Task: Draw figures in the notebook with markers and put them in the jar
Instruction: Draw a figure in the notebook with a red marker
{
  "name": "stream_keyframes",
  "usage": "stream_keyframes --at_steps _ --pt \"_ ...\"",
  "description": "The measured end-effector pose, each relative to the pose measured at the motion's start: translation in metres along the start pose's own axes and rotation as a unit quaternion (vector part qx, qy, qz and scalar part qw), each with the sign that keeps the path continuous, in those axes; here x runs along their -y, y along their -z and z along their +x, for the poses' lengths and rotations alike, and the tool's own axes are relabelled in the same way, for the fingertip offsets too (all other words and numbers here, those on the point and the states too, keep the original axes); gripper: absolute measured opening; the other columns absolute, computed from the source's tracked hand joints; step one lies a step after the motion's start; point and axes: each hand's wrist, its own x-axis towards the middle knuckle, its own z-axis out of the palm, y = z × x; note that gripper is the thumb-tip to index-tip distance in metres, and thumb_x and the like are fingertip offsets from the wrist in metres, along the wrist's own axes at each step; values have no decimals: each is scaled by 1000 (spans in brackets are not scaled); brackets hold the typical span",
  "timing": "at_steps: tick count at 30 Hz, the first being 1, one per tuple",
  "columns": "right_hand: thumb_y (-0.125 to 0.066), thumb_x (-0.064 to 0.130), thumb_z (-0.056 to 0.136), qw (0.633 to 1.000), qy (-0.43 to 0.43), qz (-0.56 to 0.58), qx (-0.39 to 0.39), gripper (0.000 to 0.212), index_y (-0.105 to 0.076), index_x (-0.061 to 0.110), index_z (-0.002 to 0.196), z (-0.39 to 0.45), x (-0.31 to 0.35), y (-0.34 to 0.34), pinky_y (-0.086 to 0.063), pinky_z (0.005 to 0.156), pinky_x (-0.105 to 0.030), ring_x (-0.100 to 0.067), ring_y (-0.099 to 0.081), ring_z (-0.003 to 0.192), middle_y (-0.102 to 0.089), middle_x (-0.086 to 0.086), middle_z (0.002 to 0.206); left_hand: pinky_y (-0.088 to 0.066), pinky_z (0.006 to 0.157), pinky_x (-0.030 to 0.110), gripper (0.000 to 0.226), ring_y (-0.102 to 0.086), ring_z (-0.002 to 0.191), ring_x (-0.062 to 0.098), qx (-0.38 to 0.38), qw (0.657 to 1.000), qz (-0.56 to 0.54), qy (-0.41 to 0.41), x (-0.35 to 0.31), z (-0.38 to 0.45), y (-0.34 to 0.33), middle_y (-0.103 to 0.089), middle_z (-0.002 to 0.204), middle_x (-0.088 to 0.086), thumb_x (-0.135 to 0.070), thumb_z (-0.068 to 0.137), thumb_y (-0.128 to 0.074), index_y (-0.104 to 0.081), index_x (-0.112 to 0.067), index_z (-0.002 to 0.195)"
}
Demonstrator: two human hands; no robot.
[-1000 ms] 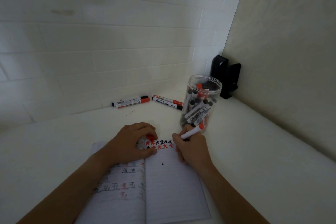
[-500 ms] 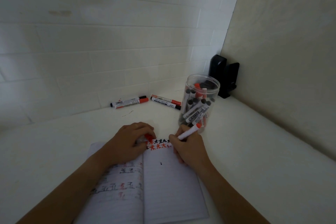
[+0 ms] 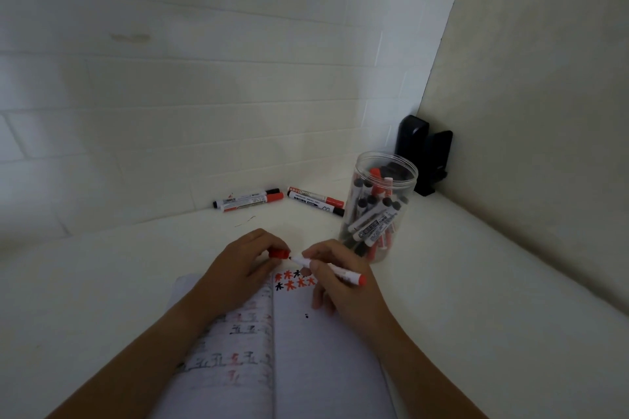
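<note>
Capping step: red cap (image 3: 279, 254) pinched in left hand (image 3: 238, 269), red marker (image 3: 328, 269) gripped in right hand (image 3: 340, 286), tip near cap, above notebook (image 3: 316, 343); next, seating cap squarely, then jar (image 3: 377, 207) far right.

A plain study corner: white desk surface (image 3: 476, 282) against a white brick-pattern wall (image 3: 204, 95), with an open lined notebook (image 3: 323, 350) and a clear plastic marker jar (image 3: 381, 207).

Hands hold red cap (image 3: 279, 254) and marker (image 3: 328, 270) tip-to-tip above notebook (image 3: 306, 350).
</note>
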Motion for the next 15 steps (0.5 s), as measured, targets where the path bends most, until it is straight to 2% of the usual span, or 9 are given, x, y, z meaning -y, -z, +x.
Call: stream_keyframes --at_steps 5,10,13,15 --pt "-62 25 100 1000 0 -1 0 3 -64 23 98 -1 3 -1 -48 45 -35 -39 -62 51 -65 -16 64 -48 81 22 16 -59 96 6 14 1000 -10 -24 -4 0 1 -61 104 -15 -27 98 -55 -64 -25 112" --pt "-70 30 98 1000 -22 2 16 18 -62 14 95 0 2 -4 -48 45 -33 -36 -64 51 -66 -14 64 -46 80 18 18 -58 94 7 31 998 -14 -50 -9 0 1 -59 102 -15 -15 97 -62 -65 -25 111" --pt "-73 32 94 1000 -6 -14 -4 21 -63 14 90 1 0 -3 -45 53 -28 -15 -58 57 -63 -3 69 -43 81 15 17 -58 93 5 27 998 -11 -53 -10 1 1 -58 101 -16 -16 97 -62 -66 -24 111" --pt "-76 33 90 1000 8 -8 -26 28 -61 11 85 2 2 -1 -42 55 -24 -10 -51 58 -58 -3 68 -43 81 15 16 -57 92 5 22 998 -9 -56 -10 1 0 -58 100 -16 -18 97 -61 -66 -24 111"
